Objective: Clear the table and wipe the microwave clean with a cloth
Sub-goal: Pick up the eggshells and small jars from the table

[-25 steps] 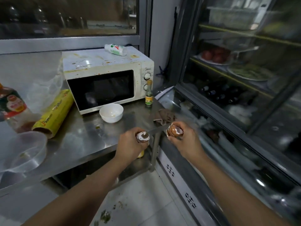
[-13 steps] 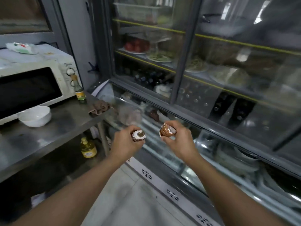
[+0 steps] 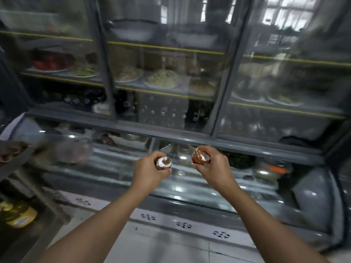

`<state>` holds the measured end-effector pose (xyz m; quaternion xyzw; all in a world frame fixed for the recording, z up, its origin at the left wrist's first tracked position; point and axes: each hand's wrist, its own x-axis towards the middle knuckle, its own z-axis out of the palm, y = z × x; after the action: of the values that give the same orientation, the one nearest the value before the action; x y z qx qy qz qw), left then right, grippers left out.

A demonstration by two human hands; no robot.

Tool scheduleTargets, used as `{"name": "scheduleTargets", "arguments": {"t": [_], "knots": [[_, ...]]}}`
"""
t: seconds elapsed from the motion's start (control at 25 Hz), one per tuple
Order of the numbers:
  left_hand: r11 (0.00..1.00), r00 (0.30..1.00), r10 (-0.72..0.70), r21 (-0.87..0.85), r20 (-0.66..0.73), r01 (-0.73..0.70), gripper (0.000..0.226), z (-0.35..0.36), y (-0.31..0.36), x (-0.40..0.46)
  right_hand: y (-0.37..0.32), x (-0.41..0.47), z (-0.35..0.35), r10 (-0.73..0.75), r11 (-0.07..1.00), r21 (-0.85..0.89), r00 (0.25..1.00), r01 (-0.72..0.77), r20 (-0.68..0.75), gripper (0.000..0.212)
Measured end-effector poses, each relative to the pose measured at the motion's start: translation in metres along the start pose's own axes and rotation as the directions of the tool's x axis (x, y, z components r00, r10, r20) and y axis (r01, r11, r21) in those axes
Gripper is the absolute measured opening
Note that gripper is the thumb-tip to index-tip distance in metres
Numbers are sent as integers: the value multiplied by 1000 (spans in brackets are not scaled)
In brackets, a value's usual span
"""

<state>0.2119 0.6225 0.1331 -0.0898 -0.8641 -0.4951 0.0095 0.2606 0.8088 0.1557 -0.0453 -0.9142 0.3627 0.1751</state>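
Note:
My left hand (image 3: 150, 173) grips a stack of brown-and-white eggshell halves (image 3: 164, 163), fingers curled round it. My right hand (image 3: 212, 168) holds a second stack of brown eggshell halves (image 3: 200, 158) between fingers and thumb. Both hands are held out at waist height in front of a glass display fridge (image 3: 171, 130). The microwave is out of view. A brown cloth (image 3: 11, 150) lies on the corner of the steel table (image 3: 13, 164) at the far left edge.
The fridge holds plates of food on yellow-edged shelves and bottles below. A yellow bottle (image 3: 20, 218) stands on the table's lower shelf at bottom left. Tiled floor (image 3: 171, 247) lies below my arms.
My view has swung right, away from the microwave and table, onto the fridge. Both hands keep holding the eggshell stacks, now carried in front of the fridge.

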Motion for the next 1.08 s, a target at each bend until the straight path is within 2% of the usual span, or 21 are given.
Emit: {"name": "scheduleTargets", "arguments": {"t": [0.24, 0.52, 0.8, 1.08], "knots": [[981, 964, 190, -2, 188, -193, 34, 78, 69, 15, 58, -25, -85, 180, 981, -31, 959, -191, -219, 44], [929, 842, 361, -73, 401, -363, 33, 182, 134, 1, 113, -85, -169, 358, 914, -31, 839, -405, -409, 45], [879, 726, 459, -146, 511, -453, 33, 301, 213, -54, 181, -158, -271, 399, 865, -41, 735, -500, -548, 44], [877, 680, 470, -210, 563, -432, 32, 442, 299, -144, 283, -235, -399, 440, 833, -14, 679, -552, -587, 44]]}}
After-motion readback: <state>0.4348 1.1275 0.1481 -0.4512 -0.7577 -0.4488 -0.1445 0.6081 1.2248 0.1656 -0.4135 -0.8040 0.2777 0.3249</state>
